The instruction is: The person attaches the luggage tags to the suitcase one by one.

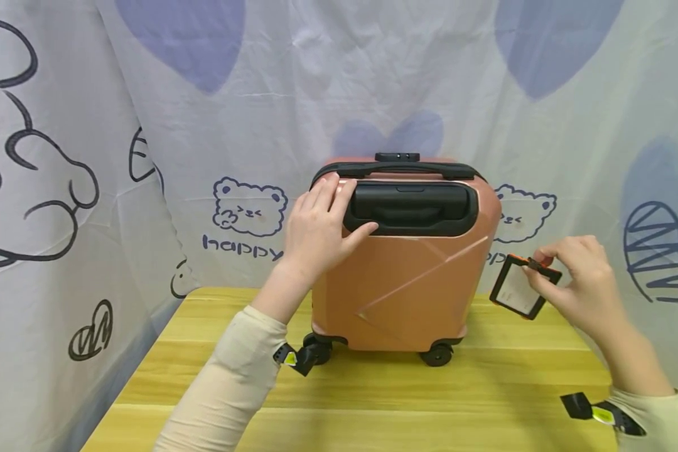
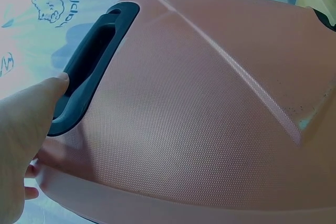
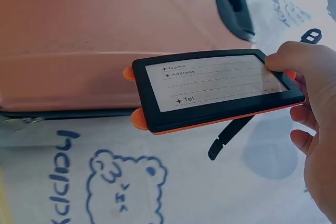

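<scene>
An orange-pink hard-shell suitcase (image 1: 395,289) stands upright on its wheels, a black recessed handle panel (image 1: 412,210) near its top. My left hand (image 1: 322,220) rests on the upper left corner, fingers spread and thumb over the panel's edge; the left wrist view shows the thumb (image 2: 58,83) at the black frame. Off the suitcase's right side, my right hand (image 1: 584,282) pinches a luggage tag (image 1: 516,289) by one end. In the right wrist view the tag (image 3: 210,85) shows a black frame, orange edges, a white card printed Name, Address and Tel, and a loose black strap (image 3: 228,137).
The suitcase stands on a yellow wood-grain table (image 1: 373,408). Behind it hangs a white curtain (image 1: 294,113) with hearts and bear drawings. A black combination lock (image 1: 397,157) sits on the suitcase top, behind a black carry handle (image 1: 367,169).
</scene>
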`<state>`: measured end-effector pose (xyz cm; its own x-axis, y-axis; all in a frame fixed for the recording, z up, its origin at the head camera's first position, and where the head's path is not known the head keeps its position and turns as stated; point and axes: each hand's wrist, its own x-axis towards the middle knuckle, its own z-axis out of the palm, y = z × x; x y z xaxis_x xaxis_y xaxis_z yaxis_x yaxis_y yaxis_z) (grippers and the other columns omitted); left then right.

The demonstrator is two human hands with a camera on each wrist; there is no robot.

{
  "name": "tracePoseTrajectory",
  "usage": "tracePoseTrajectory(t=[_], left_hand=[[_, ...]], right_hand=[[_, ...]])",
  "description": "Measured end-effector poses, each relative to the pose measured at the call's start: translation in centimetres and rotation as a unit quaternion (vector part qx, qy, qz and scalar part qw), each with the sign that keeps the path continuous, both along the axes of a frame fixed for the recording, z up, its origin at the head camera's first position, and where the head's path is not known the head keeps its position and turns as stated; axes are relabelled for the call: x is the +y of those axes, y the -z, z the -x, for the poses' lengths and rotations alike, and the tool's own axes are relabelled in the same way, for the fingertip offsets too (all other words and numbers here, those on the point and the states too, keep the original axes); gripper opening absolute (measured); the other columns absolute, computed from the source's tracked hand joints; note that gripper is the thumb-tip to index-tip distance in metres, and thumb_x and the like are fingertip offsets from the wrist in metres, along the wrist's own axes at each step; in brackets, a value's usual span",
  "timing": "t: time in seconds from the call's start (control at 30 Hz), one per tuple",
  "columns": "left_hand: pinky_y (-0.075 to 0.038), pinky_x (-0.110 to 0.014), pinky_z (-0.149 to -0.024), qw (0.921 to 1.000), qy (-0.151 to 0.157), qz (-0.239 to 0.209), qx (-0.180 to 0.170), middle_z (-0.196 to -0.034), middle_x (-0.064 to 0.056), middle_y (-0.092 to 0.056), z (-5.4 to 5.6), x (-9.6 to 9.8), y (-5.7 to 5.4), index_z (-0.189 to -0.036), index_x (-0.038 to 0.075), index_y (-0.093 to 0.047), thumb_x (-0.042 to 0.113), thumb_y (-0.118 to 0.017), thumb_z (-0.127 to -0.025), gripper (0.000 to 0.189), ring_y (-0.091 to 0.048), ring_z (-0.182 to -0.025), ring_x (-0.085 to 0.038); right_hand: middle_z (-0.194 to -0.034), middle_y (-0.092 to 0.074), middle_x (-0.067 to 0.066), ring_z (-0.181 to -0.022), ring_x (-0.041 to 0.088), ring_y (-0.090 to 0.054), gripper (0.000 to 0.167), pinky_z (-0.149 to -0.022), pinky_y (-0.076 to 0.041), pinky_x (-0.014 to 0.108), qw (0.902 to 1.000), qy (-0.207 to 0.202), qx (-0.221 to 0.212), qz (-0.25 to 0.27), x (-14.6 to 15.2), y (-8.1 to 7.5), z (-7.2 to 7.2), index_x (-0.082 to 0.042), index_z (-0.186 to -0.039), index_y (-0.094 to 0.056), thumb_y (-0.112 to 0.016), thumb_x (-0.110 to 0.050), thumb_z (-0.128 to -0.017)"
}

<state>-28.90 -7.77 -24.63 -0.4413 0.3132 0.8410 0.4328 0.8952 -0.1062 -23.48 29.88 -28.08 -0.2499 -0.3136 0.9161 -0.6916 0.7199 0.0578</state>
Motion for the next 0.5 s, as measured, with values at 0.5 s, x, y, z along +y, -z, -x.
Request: tracePoseTrajectory(t=[0.5], left_hand=[[-0.043,-0.047,-0.106,0.9999,-0.001,-0.005,-0.015,-0.141,-0.013,-0.054,-0.3,0.2,0.0,-0.143,0.014,-0.049,0.062,-0.061,-0.086,0.076,-0.051,-0.132,-0.029]], right_hand=[[-0.072,-0.058,0.015,-0.077,0.025,-0.04,0.06,-0.087,-0.024,0.016,0.9988,-0.031,0.023,-0.031,-1.7,-5.0,-0.1,0.005,-0.079,-0.061,-0.052,-0.052,-0.096]])
